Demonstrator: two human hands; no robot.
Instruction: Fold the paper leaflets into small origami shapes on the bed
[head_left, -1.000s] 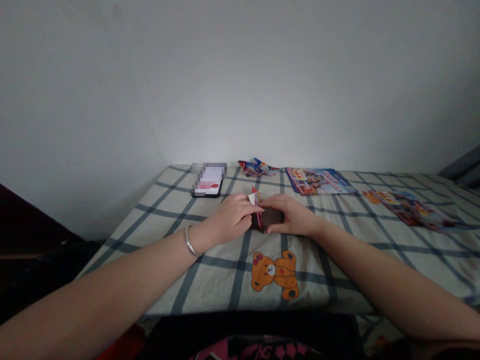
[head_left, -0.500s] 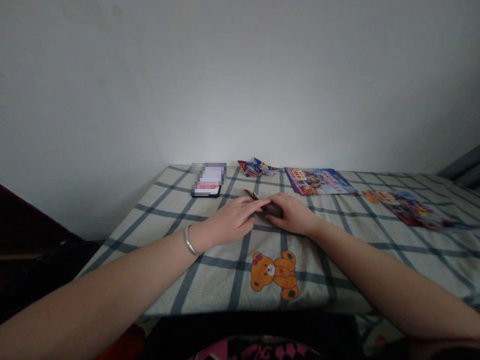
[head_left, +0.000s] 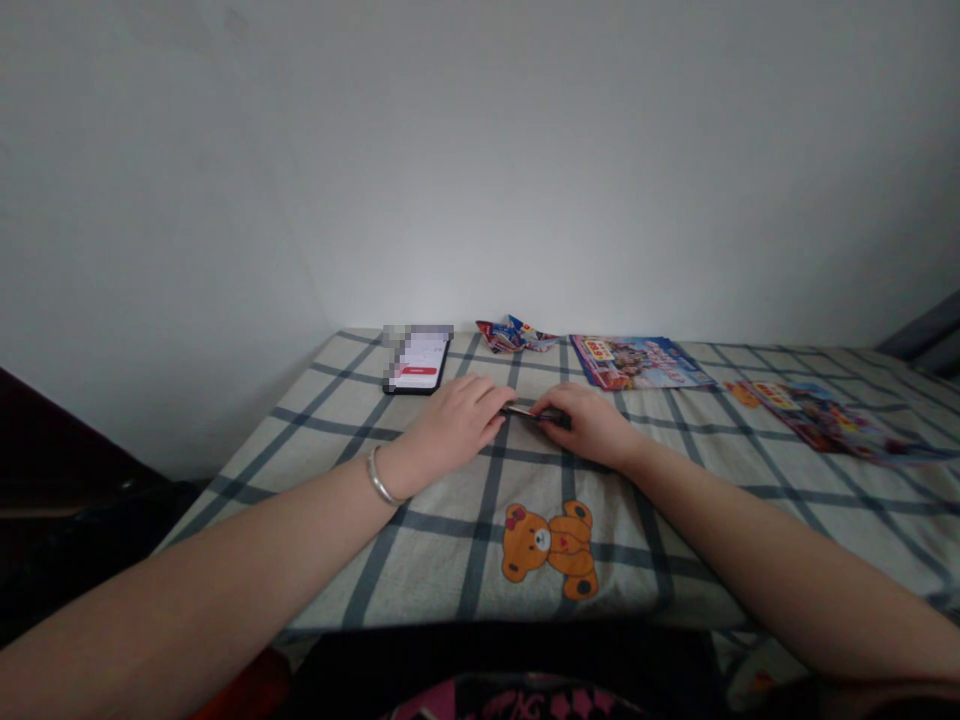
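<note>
My left hand (head_left: pixel 454 425) lies palm down on the checked sheet (head_left: pixel 360 420), fingers stretched out, with its fingertips pressing the left end of a thin, dark, flattened paper piece (head_left: pixel 534 411). My right hand (head_left: pixel 589 420) is closed over the right end of that piece, fingers on top and thumb at its near edge. The piece lies flat on the sheet between both hands, and most of it is covered by fingers. A silver bracelet (head_left: pixel 379 480) sits on my left wrist.
A phone (head_left: pixel 418 365) with a lit screen lies behind my left hand. A crumpled red-and-blue wrapper (head_left: pixel 516 335) sits by the wall. Two colourful booklets (head_left: pixel 637 362) (head_left: pixel 825 420) lie to the right. A bear print (head_left: pixel 551 545) marks the sheet's near edge.
The paper piece stood upright between my fingers a second ago; it has been folded down and pressed flat on the sheet. Both hands moved slightly forward and lower.
</note>
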